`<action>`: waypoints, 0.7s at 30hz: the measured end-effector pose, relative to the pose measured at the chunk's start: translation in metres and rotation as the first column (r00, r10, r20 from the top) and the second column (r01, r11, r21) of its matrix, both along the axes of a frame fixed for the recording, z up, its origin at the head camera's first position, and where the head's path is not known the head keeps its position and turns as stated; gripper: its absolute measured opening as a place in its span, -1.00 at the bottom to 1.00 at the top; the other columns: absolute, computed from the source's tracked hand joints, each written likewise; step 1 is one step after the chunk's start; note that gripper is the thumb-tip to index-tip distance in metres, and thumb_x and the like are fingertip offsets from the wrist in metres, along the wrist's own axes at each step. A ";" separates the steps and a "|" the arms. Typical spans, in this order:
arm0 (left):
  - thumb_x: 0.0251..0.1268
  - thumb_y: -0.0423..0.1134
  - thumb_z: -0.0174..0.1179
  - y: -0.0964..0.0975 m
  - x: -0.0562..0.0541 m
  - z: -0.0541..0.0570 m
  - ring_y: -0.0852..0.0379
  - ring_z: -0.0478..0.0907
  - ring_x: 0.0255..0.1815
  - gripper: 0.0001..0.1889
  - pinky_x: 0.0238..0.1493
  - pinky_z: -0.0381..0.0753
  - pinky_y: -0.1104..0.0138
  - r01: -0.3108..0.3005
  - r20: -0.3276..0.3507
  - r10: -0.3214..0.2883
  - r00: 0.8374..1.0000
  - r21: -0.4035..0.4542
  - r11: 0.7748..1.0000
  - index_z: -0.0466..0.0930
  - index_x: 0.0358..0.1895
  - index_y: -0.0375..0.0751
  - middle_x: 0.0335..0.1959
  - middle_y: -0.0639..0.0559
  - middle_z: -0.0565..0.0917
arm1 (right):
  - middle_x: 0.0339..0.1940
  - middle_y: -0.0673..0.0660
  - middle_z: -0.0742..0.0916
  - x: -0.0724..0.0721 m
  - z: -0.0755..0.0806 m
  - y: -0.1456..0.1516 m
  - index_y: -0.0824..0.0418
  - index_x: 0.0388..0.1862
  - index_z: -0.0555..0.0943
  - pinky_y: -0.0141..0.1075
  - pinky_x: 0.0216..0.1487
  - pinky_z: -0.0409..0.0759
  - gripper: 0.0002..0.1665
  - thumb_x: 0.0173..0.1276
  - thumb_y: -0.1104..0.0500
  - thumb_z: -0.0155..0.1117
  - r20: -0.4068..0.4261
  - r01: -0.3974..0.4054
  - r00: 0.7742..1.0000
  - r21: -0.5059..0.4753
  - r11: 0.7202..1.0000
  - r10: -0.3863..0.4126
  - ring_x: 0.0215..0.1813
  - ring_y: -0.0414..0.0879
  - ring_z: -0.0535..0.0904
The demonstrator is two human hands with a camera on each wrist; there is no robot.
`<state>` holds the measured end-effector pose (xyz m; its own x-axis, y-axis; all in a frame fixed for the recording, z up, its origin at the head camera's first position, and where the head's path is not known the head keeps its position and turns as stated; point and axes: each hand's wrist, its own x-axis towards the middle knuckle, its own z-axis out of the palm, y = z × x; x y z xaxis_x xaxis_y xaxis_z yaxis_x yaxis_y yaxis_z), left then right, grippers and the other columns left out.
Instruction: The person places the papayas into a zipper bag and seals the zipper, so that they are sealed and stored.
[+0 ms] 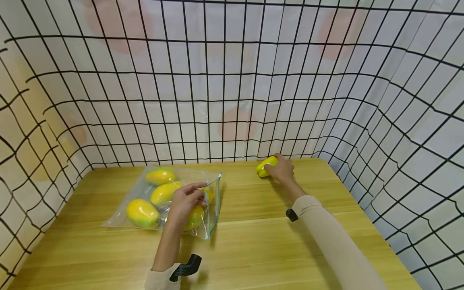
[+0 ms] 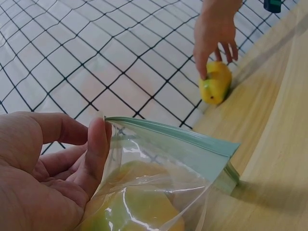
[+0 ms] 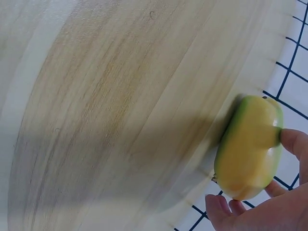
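Note:
My left hand (image 1: pixel 186 201) pinches the zip edge of a clear zip-lock bag (image 1: pixel 119 211) between thumb and fingers. Several smooth yellow fruits with green patches, mango-like in shape, lie inside the bag; one yellow fruit (image 1: pixel 142 213) sits near its closed end. The pale green zip strip (image 2: pixel 192 137) runs away from my fingertips in the left wrist view. Near the table's back edge, my right hand (image 1: pixel 284 169) grips a long yellow fruit (image 3: pixel 248 149) with green along its sides. Thumb and fingers lie on opposite sides of that fruit, which is low at the table surface.
A wooden table (image 1: pixel 253 249) spans the space beneath both arms. Black wire grid (image 1: pixel 224 88) stands behind it and along both sides, with pale sheeting beyond. Each wrist carries a small black device, such as the left wrist device (image 1: pixel 186 268).

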<state>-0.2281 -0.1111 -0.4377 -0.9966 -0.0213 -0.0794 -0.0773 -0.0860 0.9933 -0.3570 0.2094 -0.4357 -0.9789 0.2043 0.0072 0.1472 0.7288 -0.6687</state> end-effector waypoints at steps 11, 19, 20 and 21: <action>0.42 -0.42 0.12 -0.001 0.001 0.000 0.13 0.62 -0.51 -0.68 -0.35 0.73 0.42 0.002 -0.009 -0.002 1.000 0.005 1.000 0.64 0.16 -0.41 -0.33 -0.10 0.66 | 0.44 0.55 0.22 0.003 0.001 0.000 0.10 0.55 0.29 0.22 0.22 0.42 -0.24 0.42 -0.05 0.14 0.000 -0.025 1.000 0.037 0.999 0.025 0.34 0.46 0.21; 0.43 -0.42 0.12 -0.001 0.001 0.000 0.13 0.61 -0.51 -0.68 -0.35 0.73 0.42 0.005 -0.005 -0.005 1.000 0.004 1.000 0.63 0.17 -0.42 -0.32 -0.10 0.65 | 0.42 0.56 0.26 0.005 0.001 0.003 0.09 0.59 0.23 0.25 0.22 0.41 -0.23 0.47 -0.10 0.07 0.021 -0.025 0.999 0.085 0.996 0.023 0.38 0.48 0.17; 0.43 -0.42 0.11 -0.001 0.001 0.000 0.13 0.61 -0.51 -0.68 -0.35 0.73 0.42 0.004 -0.006 -0.004 1.000 0.004 1.000 0.63 0.17 -0.42 -0.32 -0.10 0.65 | 0.41 0.56 0.27 0.005 0.000 0.003 0.08 0.59 0.23 0.25 0.22 0.41 -0.23 0.47 -0.11 0.07 0.026 -0.024 0.999 0.087 0.996 0.021 0.37 0.46 0.17; 0.43 -0.42 0.12 -0.001 0.001 0.001 0.13 0.61 -0.51 -0.68 -0.35 0.73 0.42 0.003 -0.007 -0.003 1.000 0.005 1.000 0.63 0.17 -0.42 -0.32 -0.10 0.65 | 0.40 0.55 0.28 0.006 0.000 0.004 0.08 0.59 0.23 0.25 0.22 0.41 -0.23 0.47 -0.11 0.07 0.028 -0.023 0.999 0.091 0.996 0.021 0.37 0.46 0.17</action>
<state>-0.2267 -0.1119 -0.4372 -0.9972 -0.0181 -0.0729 -0.0710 -0.0904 0.9934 -0.3509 0.2130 -0.4352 -0.9832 0.1825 -0.0018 0.1478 0.7902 -0.5948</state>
